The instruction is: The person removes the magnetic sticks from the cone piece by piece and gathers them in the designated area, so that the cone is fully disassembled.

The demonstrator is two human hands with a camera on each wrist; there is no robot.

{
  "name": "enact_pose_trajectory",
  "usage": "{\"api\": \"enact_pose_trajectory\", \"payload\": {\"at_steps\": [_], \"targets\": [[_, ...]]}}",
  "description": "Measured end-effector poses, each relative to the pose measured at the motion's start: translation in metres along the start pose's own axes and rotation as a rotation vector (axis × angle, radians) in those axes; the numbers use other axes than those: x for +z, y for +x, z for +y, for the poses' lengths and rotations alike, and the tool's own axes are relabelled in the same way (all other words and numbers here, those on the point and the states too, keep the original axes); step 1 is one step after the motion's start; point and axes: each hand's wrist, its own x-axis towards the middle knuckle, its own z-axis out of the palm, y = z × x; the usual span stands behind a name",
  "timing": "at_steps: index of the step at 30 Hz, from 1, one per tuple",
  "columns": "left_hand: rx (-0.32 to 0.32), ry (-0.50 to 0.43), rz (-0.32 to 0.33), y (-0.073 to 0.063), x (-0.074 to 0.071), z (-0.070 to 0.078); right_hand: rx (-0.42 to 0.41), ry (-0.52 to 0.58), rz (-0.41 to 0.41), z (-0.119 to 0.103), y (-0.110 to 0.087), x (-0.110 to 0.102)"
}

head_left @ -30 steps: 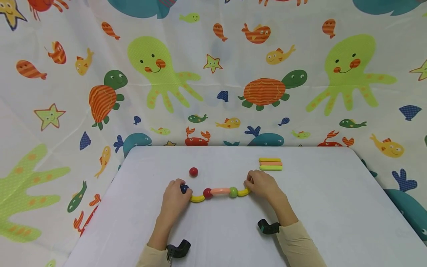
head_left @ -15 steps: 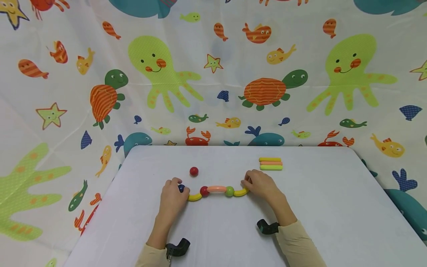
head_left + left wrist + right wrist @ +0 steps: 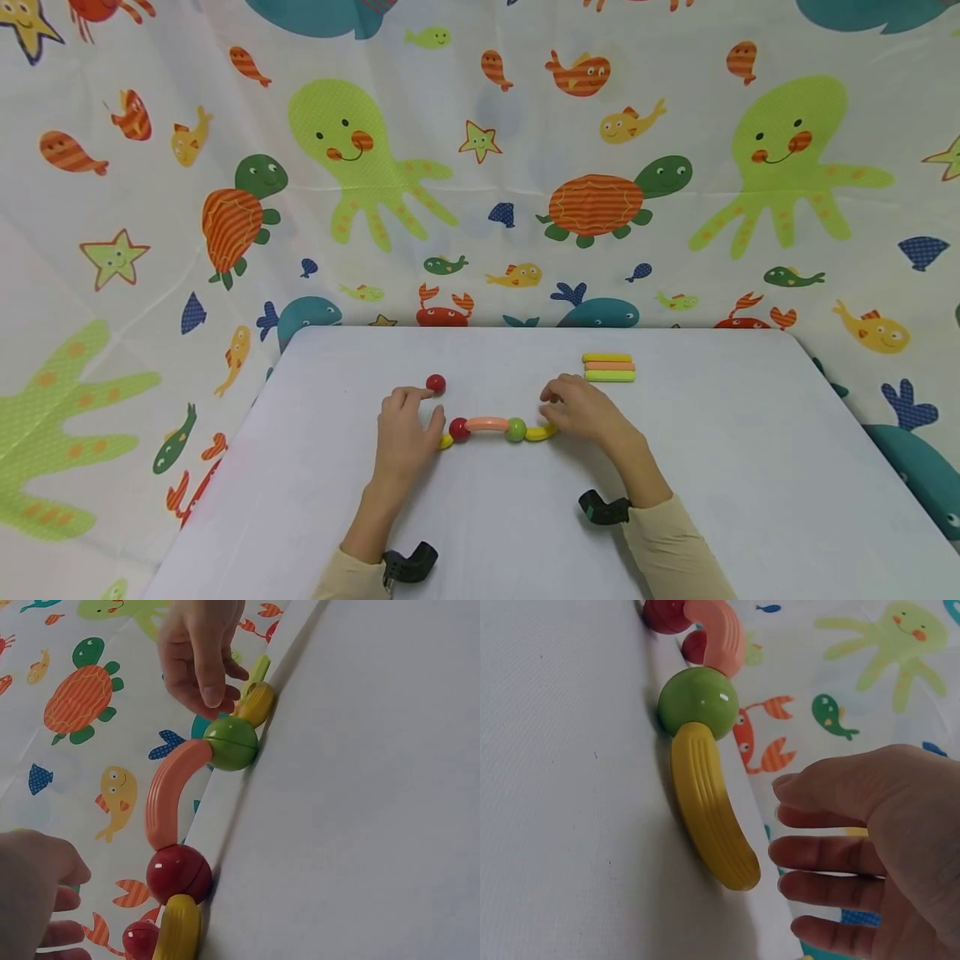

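A row of joined toy pieces lies on the table: a yellow curved stick [image 3: 178,930], a red ball [image 3: 460,429], a pink curved stick [image 3: 487,424], a green ball [image 3: 516,430] and another yellow curved stick [image 3: 709,810]. My left hand [image 3: 408,433] is over the row's left end, fingers extended and spread. Its fingertips come close to a loose red ball [image 3: 436,383]; contact cannot be told. The blue ball at that end is hidden behind this hand. Beside the right yellow stick, my right hand [image 3: 585,408] hovers with loosely bent fingers, holding nothing.
Three straight sticks, yellow [image 3: 607,357], pink [image 3: 609,367] and light green [image 3: 609,377], lie side by side at the back right of the white table [image 3: 750,467]. A sea-animal printed cloth [image 3: 480,208] hangs behind the table.
The row shifted slightly left, then stopped. My left hand has released the blue ball and moved forward toward the loose red ball. The right hand has let go of the yellow stick.
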Motion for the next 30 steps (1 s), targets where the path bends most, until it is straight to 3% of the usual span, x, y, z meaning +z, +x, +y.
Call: {"api": "enact_pose_trajectory", "payload": {"at_steps": [5,9,15,23,30], "targets": [[0.154,-0.025,0.021,-0.003,0.011,0.009,-0.030,0.006,0.002,-0.002,-0.004,-0.005],[0.233,-0.014,-0.005,-0.004,0.016,0.015,-0.035,0.024,-0.002,-0.003,-0.006,-0.006],[0.239,-0.009,-0.135,-0.002,0.019,0.025,-0.049,0.045,-0.034,-0.008,-0.008,-0.006],[0.319,-0.030,-0.315,0.005,0.032,0.038,-0.093,0.060,-0.083,-0.012,-0.007,-0.002],[0.276,-0.060,-0.408,0.005,0.042,0.042,-0.131,0.056,-0.120,-0.011,-0.007,0.004]]}}
